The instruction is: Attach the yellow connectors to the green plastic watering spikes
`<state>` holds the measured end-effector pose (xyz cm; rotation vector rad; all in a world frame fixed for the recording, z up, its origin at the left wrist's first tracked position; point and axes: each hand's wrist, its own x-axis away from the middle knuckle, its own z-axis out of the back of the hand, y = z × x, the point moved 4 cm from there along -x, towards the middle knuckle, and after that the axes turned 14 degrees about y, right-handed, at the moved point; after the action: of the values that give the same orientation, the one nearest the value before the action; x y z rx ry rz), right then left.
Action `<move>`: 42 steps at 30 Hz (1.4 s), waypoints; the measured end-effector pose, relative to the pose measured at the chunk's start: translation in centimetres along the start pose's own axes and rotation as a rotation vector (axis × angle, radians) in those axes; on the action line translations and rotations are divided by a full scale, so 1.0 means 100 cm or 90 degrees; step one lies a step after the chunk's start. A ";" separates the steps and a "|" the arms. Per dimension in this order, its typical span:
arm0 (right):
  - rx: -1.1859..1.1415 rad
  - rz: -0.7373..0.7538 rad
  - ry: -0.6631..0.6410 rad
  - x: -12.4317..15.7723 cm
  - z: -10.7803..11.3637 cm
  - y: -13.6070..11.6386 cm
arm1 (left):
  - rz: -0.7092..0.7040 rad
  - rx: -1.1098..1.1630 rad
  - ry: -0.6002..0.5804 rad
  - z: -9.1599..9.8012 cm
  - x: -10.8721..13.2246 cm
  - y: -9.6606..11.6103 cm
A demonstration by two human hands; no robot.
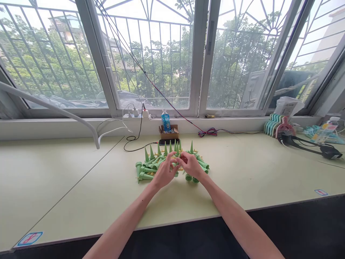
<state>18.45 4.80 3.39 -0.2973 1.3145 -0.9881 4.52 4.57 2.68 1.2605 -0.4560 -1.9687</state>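
In the head view, my left hand (167, 170) and my right hand (191, 165) meet above a pile of green plastic parts. Fingers of both are pinched together around a green plastic spike (177, 148), its pointed tip showing above them; its lower part is hidden by my fingers. Behind them, several pointed green cones (151, 151) stand upright in a row, with small yellow pieces among them. Left of my left hand lie more green spikes (147, 176), on their sides. By my right wrist, hollow green ends (195, 179) face me.
The pale table (102, 201) runs below a windowsill. A phone (169, 142) and a small cardboard box (169, 135) with a blue bottle (166, 121) are behind the pile. Cables, a power strip (136, 114), clothes hangers (275, 125) and black headgear (309, 144) lie farther out.
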 end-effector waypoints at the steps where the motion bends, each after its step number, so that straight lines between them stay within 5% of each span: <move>1: -0.003 -0.001 0.002 0.000 0.000 -0.001 | -0.001 -0.005 -0.004 -0.001 0.000 0.000; 5: -0.015 -0.005 0.046 0.000 0.003 -0.003 | -0.010 -0.032 0.024 -0.001 -0.002 -0.001; 10: 0.007 0.000 0.212 -0.007 0.022 0.002 | -0.008 -0.055 0.121 0.006 -0.005 -0.005; 20: 0.200 0.066 0.408 -0.017 0.058 0.028 | -0.029 -0.078 0.112 0.005 -0.005 -0.008; 31: 0.276 0.012 0.389 -0.025 0.069 0.072 | -0.040 -0.075 0.107 0.004 -0.005 -0.007; 42: 0.256 0.055 0.427 -0.022 0.065 0.058 | -0.036 -0.074 0.098 0.005 -0.004 -0.006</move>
<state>26.92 7.65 2.68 0.4341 1.6591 -1.3071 3.97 5.21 2.77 1.3521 -0.2292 -1.8978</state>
